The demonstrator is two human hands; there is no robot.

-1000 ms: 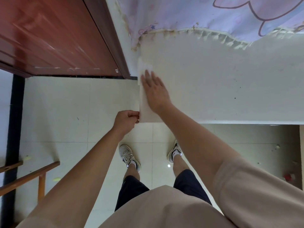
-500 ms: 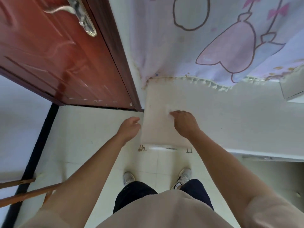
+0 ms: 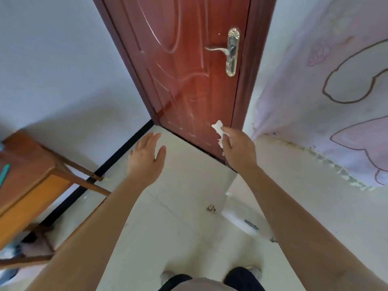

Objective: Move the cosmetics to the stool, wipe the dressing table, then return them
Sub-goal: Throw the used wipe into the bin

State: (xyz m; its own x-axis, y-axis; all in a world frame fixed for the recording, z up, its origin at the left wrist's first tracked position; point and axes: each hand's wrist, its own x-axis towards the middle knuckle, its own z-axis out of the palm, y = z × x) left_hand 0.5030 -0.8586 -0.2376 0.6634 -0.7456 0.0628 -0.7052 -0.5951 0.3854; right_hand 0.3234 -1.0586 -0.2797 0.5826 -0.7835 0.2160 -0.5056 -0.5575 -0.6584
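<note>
My right hand [image 3: 239,148] pinches a crumpled white tissue [image 3: 218,129] and holds it up in the air above the left end of the white dressing table [image 3: 294,206]. My left hand [image 3: 146,158] hovers over the floor with its fingers spread and nothing in it. A wooden stool [image 3: 31,177] stands at the far left, only partly in view, with a teal item [image 3: 4,174] on its seat. No cosmetics show on the table top.
A red-brown door [image 3: 189,70] with a brass handle [image 3: 231,52] stands straight ahead. A lilac cartoon-print cloth [image 3: 325,101] hangs over the back of the table at right. Pale floor tiles [image 3: 168,227] lie below, with my shoes at the bottom edge.
My right hand has lifted off the table top with the tissue crumpled in it. My left hand has opened and moved away from the table edge. The view has swung up and left to the door.
</note>
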